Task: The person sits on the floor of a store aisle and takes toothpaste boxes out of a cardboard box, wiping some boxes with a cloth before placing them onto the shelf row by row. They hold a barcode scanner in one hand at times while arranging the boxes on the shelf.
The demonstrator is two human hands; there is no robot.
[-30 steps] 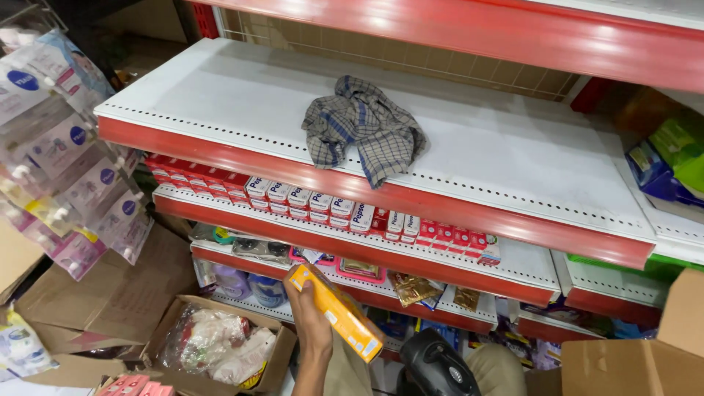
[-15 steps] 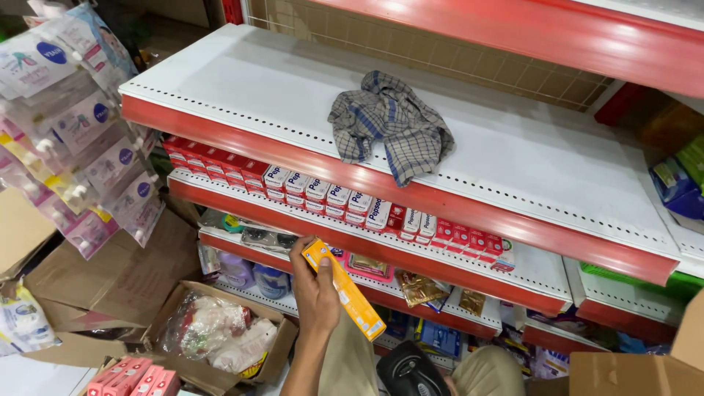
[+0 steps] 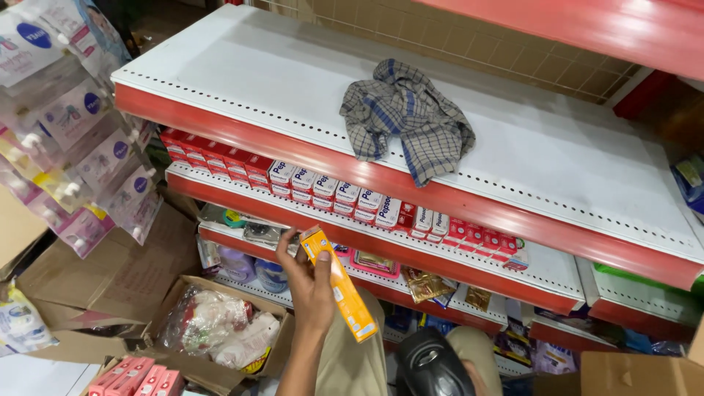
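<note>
1. Higher now than a second ago, the left hand has lifted the orange carton from low beside the boxes to just in front of the lower shelf edges, and the view has drawn closer to the shelving.
2. Largest in sight is the white top shelf with its red front lip; a crumpled checked cloth lies on it, near the front edge.
3. One level down, a row of small red and white cartons stands side by side along the second shelf.
4. At lower left an open cardboard box holds plastic-wrapped goods; hanging sachet strips dangle above it.
5. A dark handheld device shows at the bottom edge; I cannot tell whether the right hand holds it, as that hand is hidden.
6. The left fingers wrap the orange carton near its upper end, thumb side against one long face; the carton tilts, its lower end free.
7. It looks light, stiff and smooth-sided, likely to crush at the corners; a grip across the long faces near the middle seems steadiest.
</note>
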